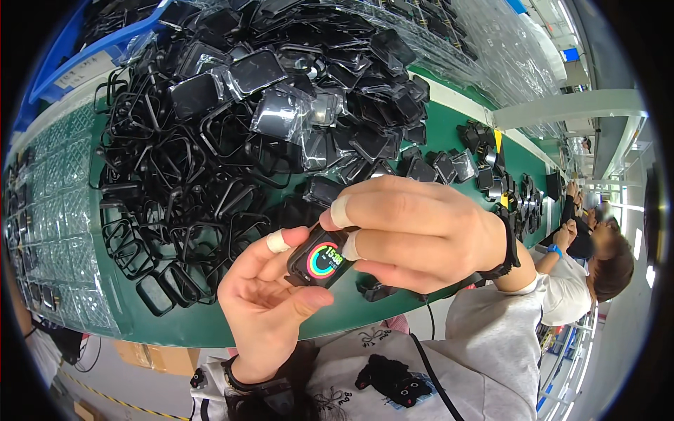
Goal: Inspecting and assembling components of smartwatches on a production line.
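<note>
A smartwatch body [317,264] with a lit, colourful round dial lies face up between my two hands, without a strap that I can make out. My left hand [261,298] holds it from the left and below, with the index finger along its upper edge and the thumb near the lower one. From the right, my right hand [421,231] grips the watch's upper right edge with pale-wrapped fingertips. Just beyond them spreads a heap of black rectangular frames [158,281], with dark screen pieces in clear film [260,72] piled on top farther back.
The green tabletop [203,330] carries another cluster of dark watch parts [484,175] along its right side. Clear plastic trays [60,231] line the left, and a blue bin [98,52] stands at the far left. Other people [579,266] sit at the right.
</note>
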A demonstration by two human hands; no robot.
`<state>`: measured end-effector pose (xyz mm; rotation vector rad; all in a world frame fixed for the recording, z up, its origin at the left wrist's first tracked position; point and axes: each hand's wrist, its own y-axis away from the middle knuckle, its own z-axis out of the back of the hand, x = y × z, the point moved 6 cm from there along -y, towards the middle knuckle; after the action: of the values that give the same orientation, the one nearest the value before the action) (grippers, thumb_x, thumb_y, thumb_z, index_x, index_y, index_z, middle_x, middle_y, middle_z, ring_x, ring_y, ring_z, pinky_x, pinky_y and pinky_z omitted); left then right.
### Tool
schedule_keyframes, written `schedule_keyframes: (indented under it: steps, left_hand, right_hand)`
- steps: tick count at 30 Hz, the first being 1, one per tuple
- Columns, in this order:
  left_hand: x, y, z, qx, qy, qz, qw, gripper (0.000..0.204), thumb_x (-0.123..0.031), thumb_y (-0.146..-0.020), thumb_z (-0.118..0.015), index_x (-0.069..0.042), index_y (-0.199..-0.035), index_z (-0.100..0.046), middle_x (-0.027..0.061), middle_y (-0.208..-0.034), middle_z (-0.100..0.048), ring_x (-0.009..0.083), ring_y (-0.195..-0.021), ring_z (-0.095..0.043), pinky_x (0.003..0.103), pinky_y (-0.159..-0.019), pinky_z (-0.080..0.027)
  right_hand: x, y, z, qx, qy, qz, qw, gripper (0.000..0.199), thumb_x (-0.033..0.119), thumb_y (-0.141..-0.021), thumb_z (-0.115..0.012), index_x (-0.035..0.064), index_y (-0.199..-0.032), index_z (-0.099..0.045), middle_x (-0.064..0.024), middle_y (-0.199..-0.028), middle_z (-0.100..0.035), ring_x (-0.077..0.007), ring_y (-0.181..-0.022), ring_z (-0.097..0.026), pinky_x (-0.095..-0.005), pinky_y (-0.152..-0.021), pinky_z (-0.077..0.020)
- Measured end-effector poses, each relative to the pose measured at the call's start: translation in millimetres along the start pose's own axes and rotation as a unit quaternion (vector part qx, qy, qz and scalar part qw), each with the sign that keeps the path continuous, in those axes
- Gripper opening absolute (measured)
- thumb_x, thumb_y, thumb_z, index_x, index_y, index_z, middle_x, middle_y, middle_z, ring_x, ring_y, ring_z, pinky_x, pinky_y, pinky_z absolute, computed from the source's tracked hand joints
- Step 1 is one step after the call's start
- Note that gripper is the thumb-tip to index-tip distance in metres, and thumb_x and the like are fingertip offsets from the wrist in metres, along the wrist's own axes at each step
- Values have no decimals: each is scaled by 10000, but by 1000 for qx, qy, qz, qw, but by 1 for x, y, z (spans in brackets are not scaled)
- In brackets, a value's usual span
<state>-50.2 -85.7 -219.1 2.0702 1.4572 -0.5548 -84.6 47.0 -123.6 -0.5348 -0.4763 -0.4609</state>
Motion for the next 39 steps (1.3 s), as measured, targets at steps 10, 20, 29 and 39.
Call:
schedule_keyframes:
  steps: [10, 20, 29, 39]
  left_hand:
    - [-6, 0, 7, -25, 44, -5, 999, 551, -28, -769, -705, 104, -1217, -414, 186, -1082, -607, 210, -969, -609, 325, -812, -548]
    - [-26, 4, 8, -72, -52, -114, 989, 561, -92, -839, -639, 55, -1291, -342, 254, -1147, -552, 389, -1051, -564, 466, -855, -521]
    - [-34, -2, -6, -48, -34, -203, 977, 552, -40, -865, -580, 44, -1322, -283, 266, -1298, -413, 383, -1210, -436, 470, -980, -424]
    - [-6, 8, -36, 23, -47, -105, 993, 535, 34, -809, -561, 19, -1295, -336, 270, -1273, -447, 349, -1163, -495, 428, -957, -444]
  right_hand:
    - [-9, -19, -5, 30, -9, 62, 998, 199, 55, -725, -686, -66, -859, -603, -183, -980, -586, -331, -801, -617, -352, -688, -540]
    - [-49, -59, -4, -43, 257, -106, 960, 325, 63, -665, -702, 12, -934, -527, -123, -793, -529, -330, -744, -531, -380, -684, -464]
    - [-9, -14, 26, -132, -59, -240, 960, 143, -107, -711, -649, -13, -808, -602, -130, -960, -603, -169, -821, -615, -238, -680, -490]
    - [38, 35, 12, -169, -3, -165, 972, 184, -47, -677, -676, 63, -824, -688, -189, -1075, -537, -253, -782, -619, -309, -645, -532]
